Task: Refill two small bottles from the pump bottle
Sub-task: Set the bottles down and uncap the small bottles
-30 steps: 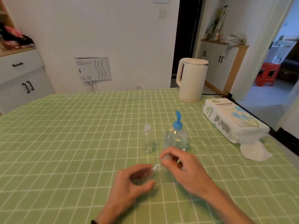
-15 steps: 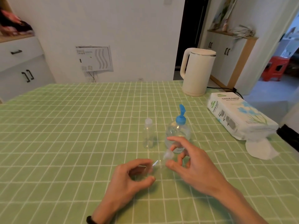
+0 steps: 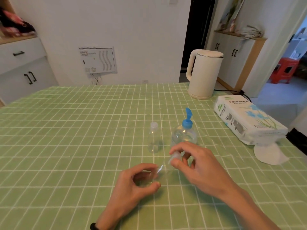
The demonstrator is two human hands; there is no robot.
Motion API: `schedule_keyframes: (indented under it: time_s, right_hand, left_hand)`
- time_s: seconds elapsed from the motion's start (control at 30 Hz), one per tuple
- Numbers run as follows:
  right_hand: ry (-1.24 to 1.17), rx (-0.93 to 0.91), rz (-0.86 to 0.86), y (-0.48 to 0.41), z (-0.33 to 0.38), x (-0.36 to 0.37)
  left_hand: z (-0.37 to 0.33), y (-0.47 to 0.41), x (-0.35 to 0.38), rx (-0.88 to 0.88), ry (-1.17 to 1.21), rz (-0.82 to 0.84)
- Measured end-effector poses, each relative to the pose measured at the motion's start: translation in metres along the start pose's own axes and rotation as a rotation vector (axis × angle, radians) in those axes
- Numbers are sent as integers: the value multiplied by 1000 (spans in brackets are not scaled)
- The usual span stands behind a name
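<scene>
With left hand [image 3: 132, 186], gripped small clear plastic bottle [image 3: 162, 169], tilted low over green checked tablecloth [image 3: 66, 130]; with right hand [image 3: 201, 166], pinched its white cap [image 3: 174, 155] between thumb and fingers. Saw second small clear capped bottle [image 3: 153, 140] upright just behind, beside clear pump bottle with blue pump head [image 3: 185, 135].

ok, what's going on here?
A person is working on one small clear bottle: the left hand grips its body, the right hand pinches its cap, likely unscrewing it. The second small bottle stands capped beside the pump bottle on the green tablecloth, both untouched.
</scene>
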State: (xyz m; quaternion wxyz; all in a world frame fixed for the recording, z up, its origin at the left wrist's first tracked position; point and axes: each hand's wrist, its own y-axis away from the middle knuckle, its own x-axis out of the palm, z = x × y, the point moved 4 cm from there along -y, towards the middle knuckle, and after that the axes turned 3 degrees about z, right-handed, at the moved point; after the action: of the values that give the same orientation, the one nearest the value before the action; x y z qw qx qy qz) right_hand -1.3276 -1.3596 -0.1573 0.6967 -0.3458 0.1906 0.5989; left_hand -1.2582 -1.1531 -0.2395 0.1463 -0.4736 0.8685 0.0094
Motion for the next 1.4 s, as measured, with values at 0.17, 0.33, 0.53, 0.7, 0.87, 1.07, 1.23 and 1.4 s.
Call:
schedule_keyframes:
  time_s: [0.17,0.33,0.53,0.7,0.87,1.07,1.23,1.4]
  right_hand:
    - [-136,61,-192,7,-24,-34]
    - [-56,327,-289,29,-86,-56]
    - [28,453,-389,39,-120,-54]
    - [61,499,-364,37,-135,-48]
    - [117,502,-321,37,-134,-50]
    - [-28,331,-431,-9,-78,-72]
    - [-427,329,-282,-53,-47,-41]
    - [-424,389,-315,-77,-46,-10]
  left_hand:
    - [2,0,-2,24,12,-2]
    - [5,-2,-4,64,96,-50]
    - [14,-5,-6,82,191,-94]
    - [9,-4,-8,109,237,-125]
    - [6,-3,-8,134,198,-134]
    - [4,-4,-8,144,163,-113]
    - [2,-4,-8,132,190,-130]
    - [4,-4,-10,127,188,-134]
